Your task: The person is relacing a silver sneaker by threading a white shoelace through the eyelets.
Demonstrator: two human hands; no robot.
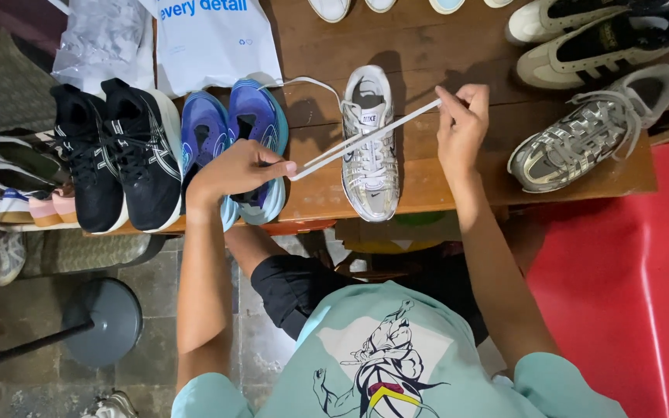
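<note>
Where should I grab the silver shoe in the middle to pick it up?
Probably by the heel end of the silver shoe, coming from the table's near edge. Its heel points toward that edge and is bare, while the white lace stretched between the left hand and the right hand crosses over its middle.
</note>
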